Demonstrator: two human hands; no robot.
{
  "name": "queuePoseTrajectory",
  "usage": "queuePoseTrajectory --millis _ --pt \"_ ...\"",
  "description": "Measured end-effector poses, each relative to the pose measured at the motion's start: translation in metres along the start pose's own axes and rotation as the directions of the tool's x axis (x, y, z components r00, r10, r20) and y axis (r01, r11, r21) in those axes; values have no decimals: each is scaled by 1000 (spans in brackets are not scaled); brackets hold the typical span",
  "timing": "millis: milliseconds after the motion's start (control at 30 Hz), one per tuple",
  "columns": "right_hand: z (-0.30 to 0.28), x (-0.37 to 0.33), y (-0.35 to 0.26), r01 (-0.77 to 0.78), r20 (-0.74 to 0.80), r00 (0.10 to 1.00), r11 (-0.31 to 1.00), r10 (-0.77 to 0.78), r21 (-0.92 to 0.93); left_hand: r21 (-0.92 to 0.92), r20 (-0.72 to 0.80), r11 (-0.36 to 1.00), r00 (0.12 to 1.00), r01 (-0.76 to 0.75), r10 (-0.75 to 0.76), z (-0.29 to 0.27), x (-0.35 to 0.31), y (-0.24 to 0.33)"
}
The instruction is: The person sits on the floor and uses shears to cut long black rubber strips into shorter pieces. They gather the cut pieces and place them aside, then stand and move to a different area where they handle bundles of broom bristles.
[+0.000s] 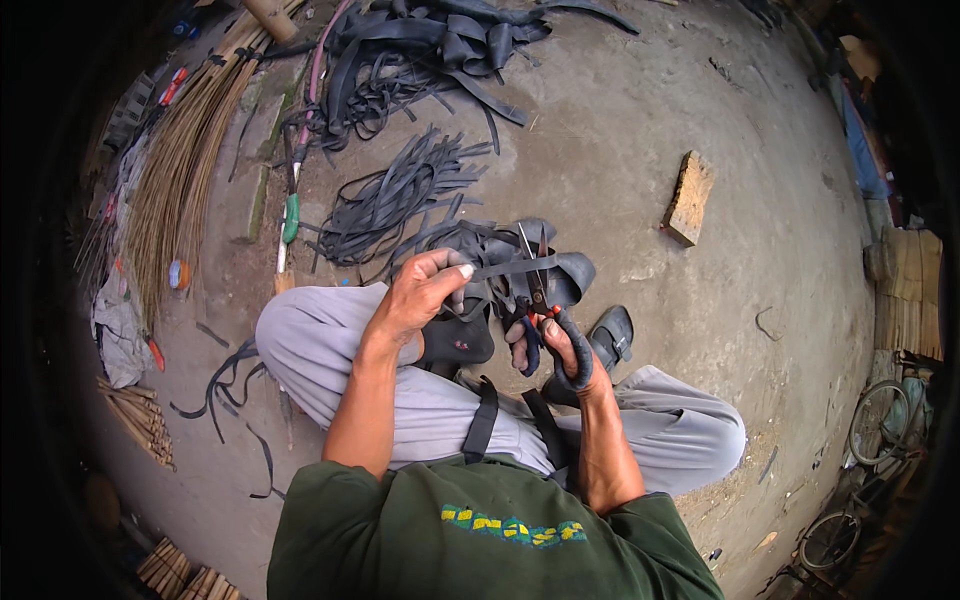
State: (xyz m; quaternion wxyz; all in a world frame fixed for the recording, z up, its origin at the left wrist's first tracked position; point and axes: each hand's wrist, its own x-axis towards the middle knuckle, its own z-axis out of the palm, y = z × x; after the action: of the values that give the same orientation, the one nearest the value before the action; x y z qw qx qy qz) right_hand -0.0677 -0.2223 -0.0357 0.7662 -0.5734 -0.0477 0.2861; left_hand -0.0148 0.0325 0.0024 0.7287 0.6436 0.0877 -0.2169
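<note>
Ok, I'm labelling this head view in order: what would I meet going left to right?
Crumpled pale sheet → green sleeve on the pole → left hand → scissors → yellowish block → tan stack.

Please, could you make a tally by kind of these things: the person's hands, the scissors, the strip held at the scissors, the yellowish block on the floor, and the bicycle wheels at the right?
Left hand and right hand: 2
Scissors: 1
Held dark strip: 1
Yellowish block: 1
Bicycle wheels, clearly visible: 2
Total: 7
</note>
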Motion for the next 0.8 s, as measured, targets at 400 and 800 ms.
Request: queuePoseTrajectory --millis 400,800 --pt "0 -2 -30 -5 -57 998 989 -3 -151 85 357 991 932 -104 67 19 6 9" --pt "-5 0 -27 -37 -76 997 991 28 -125 18 353 998 934 -61 50 19 2 9"
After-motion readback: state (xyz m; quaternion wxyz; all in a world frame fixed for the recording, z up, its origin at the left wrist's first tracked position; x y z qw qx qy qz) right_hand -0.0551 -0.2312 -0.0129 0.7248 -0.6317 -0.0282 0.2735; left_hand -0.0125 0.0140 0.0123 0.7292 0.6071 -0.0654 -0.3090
